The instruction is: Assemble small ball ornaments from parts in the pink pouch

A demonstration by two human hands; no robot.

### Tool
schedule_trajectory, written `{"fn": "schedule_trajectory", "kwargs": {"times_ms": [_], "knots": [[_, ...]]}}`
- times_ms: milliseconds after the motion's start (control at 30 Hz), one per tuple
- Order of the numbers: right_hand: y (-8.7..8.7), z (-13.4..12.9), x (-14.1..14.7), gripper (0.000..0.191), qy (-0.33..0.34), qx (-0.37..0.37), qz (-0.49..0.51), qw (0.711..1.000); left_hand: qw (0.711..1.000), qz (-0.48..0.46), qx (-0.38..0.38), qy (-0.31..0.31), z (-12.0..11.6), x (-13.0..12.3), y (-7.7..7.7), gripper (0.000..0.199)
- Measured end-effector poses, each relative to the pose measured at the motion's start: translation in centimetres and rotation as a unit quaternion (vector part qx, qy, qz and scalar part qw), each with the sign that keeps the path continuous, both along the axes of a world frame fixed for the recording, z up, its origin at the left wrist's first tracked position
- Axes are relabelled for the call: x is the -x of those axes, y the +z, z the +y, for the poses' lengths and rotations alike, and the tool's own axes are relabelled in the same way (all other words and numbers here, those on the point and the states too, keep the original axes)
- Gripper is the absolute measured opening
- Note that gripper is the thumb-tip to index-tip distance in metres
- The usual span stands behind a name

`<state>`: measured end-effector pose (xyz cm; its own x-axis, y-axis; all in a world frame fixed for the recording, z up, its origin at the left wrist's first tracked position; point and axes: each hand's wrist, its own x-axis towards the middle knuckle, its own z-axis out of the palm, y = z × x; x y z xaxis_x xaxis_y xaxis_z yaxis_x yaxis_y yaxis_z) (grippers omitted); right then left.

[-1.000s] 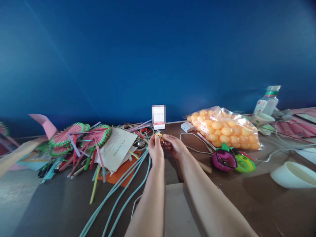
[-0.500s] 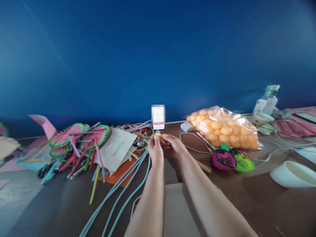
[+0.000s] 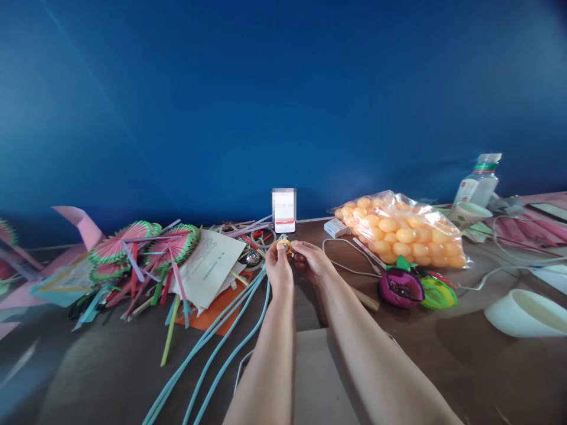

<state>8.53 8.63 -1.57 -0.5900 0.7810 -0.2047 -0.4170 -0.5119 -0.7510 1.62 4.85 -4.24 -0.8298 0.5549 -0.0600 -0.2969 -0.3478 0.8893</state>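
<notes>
My left hand is closed, thumb uppermost, around a small yellow-orange ring-shaped piece. From the other side my right hand pinches at the same piece, its fingertips against the right edge. A little silvery part shows at the top of it; finer detail is too small to make out. Just beyond the fingers a phone with a blurred screen stands against the blue wall. Light blue cords run from beside my left wrist down to the lower edge of the view.
Pink-and-green paper fans, a printed sheet and an orange sheet lie left. To the right are a bag of orange balls, a purple pouch, a white cup and a bottle. A white cable curls nearby.
A pale beige shape at the far left edge has gone out of view, uncovering paper pieces there. My hands and the ring-shaped piece stay almost in place.
</notes>
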Motion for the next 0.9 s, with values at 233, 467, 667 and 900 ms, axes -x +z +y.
{"fn": "schedule_trajectory", "kwargs": {"times_ms": [233,467,667,900], "knots": [[-0.4,0.0,0.3,0.031,-0.005,-0.014,-0.005,1.0,1.0,0.009,0.007,0.001,-0.3,-0.1,0.2,0.036],[-0.2,-0.2,0.5,0.024,-0.012,0.003,-0.016,1.0,0.999,0.035,0.021,0.003,-0.5,-0.2,0.3,0.034],[0.2,-0.5,0.6,0.021,-0.015,-0.005,-0.016,1.0,0.998,0.055,0.035,0.02,-0.5,-0.1,0.0,0.032],[0.5,-0.7,0.5,0.024,-0.02,-0.019,-0.033,0.999,0.997,0.058,0.037,0.024,-0.4,0.0,-0.2,0.03]]}}
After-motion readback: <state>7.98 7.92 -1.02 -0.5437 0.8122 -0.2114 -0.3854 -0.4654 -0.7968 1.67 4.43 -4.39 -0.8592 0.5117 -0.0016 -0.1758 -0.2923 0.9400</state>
